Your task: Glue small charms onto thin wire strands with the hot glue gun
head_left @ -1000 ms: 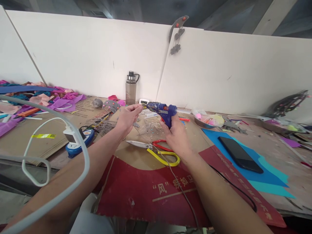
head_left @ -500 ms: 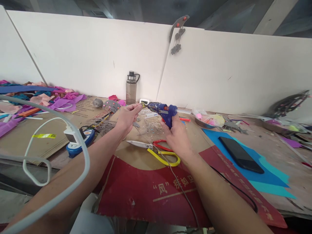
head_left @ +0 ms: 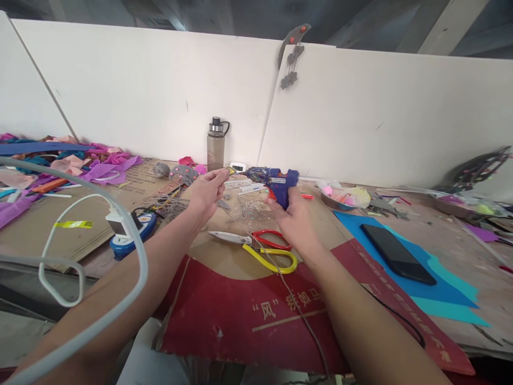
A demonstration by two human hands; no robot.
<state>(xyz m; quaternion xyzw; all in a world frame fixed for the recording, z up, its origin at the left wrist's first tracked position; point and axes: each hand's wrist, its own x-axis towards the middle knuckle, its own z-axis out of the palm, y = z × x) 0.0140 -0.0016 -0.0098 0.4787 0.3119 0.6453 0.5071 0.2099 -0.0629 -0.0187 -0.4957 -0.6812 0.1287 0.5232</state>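
My right hand (head_left: 294, 216) is wrapped round the grip of a blue hot glue gun (head_left: 274, 179), whose nozzle points left and sits low over the cardboard. My left hand (head_left: 206, 193) is raised just left of the nozzle, its fingertips pinched on a small yellowish piece (head_left: 230, 170) with a thin wire (head_left: 280, 278) trailing down toward me. A small gap separates the nozzle from the pinched piece. Scissors with red and yellow handles (head_left: 264, 251) lie on the cardboard below both hands.
A grey water bottle (head_left: 215, 144) stands at the white back panel. A black phone (head_left: 396, 253) lies on blue foam sheets at right. Pink and purple scraps (head_left: 80, 160) pile at left, a white cable (head_left: 96, 251) loops near me, and a bowl of bits (head_left: 340, 198) sits right of the gun.
My right hand has pulled the glue gun to the right and lowered it, away from the piece in my left hand. My left hand has barely moved.
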